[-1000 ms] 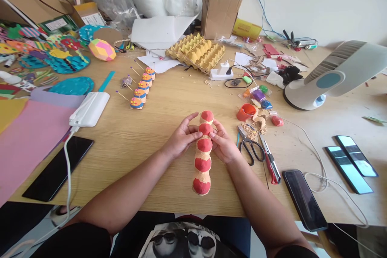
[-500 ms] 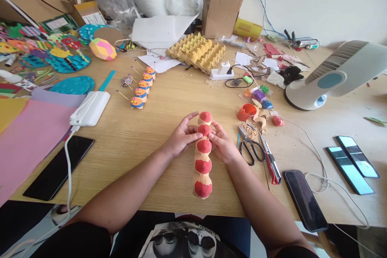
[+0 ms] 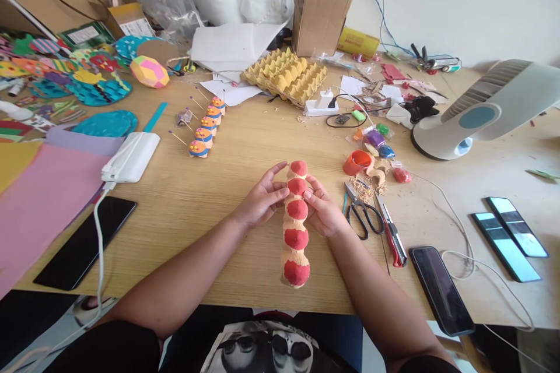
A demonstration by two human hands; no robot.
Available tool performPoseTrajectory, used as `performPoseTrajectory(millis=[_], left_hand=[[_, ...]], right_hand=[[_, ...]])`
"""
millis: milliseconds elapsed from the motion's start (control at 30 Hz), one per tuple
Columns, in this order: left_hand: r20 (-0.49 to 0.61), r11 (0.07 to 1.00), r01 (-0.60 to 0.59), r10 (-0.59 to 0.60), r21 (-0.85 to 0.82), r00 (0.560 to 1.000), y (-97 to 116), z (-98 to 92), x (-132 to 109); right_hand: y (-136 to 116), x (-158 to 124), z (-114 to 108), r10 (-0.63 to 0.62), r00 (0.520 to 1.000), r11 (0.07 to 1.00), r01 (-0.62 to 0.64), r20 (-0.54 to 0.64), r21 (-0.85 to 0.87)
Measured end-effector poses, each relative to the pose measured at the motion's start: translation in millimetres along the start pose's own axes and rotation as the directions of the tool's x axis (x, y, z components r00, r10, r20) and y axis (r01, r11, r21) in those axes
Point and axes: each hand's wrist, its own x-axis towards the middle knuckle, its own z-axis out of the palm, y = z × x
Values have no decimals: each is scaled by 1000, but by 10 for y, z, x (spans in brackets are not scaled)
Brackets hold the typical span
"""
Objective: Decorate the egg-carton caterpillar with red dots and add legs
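A strip of egg-carton cups (image 3: pixel 296 239), peach-coloured with red caps on its several bumps, points away from me over the table's front part. My left hand (image 3: pixel 265 197) grips its far half from the left, the thumb against the side by the second bump. From the right my right hand (image 3: pixel 322 205) pinches the same part, thumb on the edge and fingers behind. Some of the fingers are hidden behind the strip. Farther left stands a finished-looking caterpillar (image 3: pixel 205 128) of orange and blue cups with pin-like feelers.
Scissors (image 3: pixel 364 210), a box cutter (image 3: pixel 392 233) and a phone (image 3: pixel 441 288) lie to my right. A red ring (image 3: pixel 357 161) and clay packets sit beyond. A yellow egg tray (image 3: pixel 286 77) is at the back, a white fan (image 3: pixel 459 111) at right, a power bank (image 3: pixel 131 157) at left.
The strip has shifted and turned very slightly to the right. My left thumb has slid off its top towards the left edge; both hands otherwise stay in place.
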Motion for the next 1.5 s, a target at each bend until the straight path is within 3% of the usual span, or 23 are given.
performPoseTrajectory(millis=[467, 733, 1133, 1300, 1500], left_hand=[[-58, 998, -21, 25, 65, 998, -1, 41, 10], [22, 999, -37, 37, 28, 999, -1, -10, -3], [-25, 986, -69, 74, 152, 997, -22, 1, 2], [5, 951, -116, 120, 287, 993, 14, 11, -30], [79, 820, -198, 184, 538, 980, 50, -15, -35]], right_hand=[[13, 12, -14, 13, 1000, 1000, -14, -9, -24], [7, 6, -10, -12, 1000, 1000, 11, -12, -16], [8, 7, -8, -18, 1000, 995, 16, -19, -103], [-36, 22, -47, -100, 993, 968, 83, -59, -235], [-76, 44, -140, -185, 982, 869, 149, -31, -472]])
